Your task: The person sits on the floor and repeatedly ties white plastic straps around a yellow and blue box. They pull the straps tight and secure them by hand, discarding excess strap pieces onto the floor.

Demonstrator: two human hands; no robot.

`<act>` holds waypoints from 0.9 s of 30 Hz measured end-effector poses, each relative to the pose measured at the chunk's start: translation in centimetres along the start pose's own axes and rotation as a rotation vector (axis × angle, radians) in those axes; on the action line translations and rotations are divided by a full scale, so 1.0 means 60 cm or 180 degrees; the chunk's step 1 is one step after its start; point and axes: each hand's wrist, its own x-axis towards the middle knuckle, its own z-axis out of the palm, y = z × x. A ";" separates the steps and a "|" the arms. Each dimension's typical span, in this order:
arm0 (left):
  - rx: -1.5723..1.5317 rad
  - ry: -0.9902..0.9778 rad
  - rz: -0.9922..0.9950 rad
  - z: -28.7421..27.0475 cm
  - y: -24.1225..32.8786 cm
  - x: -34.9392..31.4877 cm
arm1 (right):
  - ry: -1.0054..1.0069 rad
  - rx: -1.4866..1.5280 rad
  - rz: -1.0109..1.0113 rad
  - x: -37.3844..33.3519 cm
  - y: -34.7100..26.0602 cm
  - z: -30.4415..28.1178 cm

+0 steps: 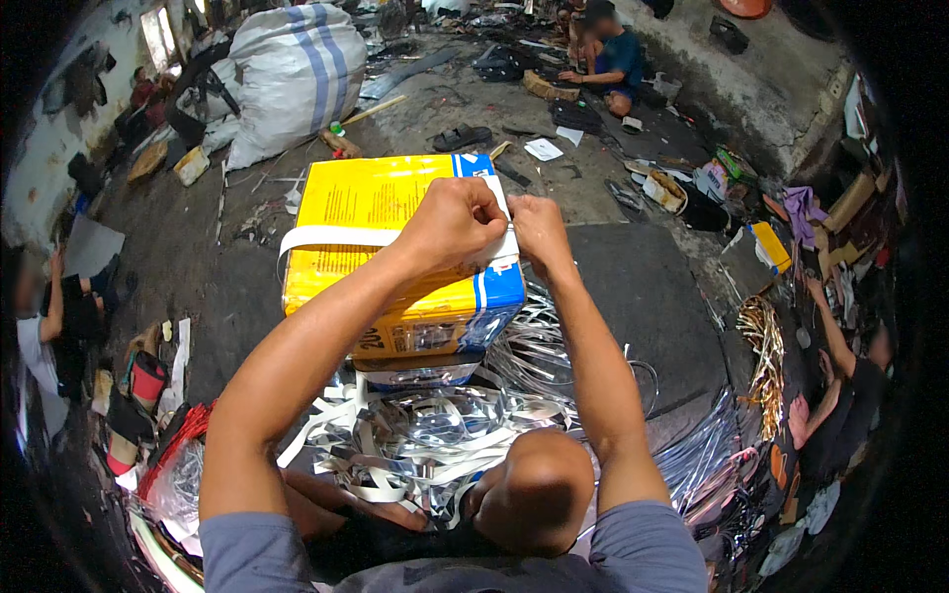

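Observation:
In front of me a yellow and blue box (356,193) stands on a stack of shiny material, its glossy top facing me. A flat white strap (341,235) crosses that top from the left edge and runs beneath my left wrist. My left hand (455,222), its fingers curled in a pinch, grips the strap near the right edge of the box. Just beyond that edge, my right hand (540,232) is closed, thumb and fingers pressed together at the strap by the corner. The fingertips partly hide the strap's end.
Loose white and silver strips (425,435) lie around my bent knee (539,484). A dark mat (633,296) spreads to the right, beside gold strips (761,356). A big white sack (297,79) stands far left. Other people sit at the far right, left and right sides.

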 end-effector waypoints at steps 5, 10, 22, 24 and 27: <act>0.0002 -0.0028 -0.0120 0.000 0.005 0.000 | 0.0163 0.0616 0.0154 -0.016 0.099 0.038; 0.0053 -0.0063 -0.0126 -0.003 0.010 0.002 | 0.0157 -0.0546 0.0164 -0.075 0.226 0.049; 0.0077 -0.0259 -0.0208 -0.001 0.022 -0.001 | -0.0040 -0.1824 0.1594 -0.212 0.487 0.074; 0.0015 -0.0312 -0.0233 -0.002 0.024 -0.003 | 0.0227 -0.1727 0.2171 -0.229 0.495 0.061; 0.0101 -0.0345 -0.0077 -0.002 0.025 -0.004 | 0.0282 -0.1668 0.2581 -0.254 0.498 0.043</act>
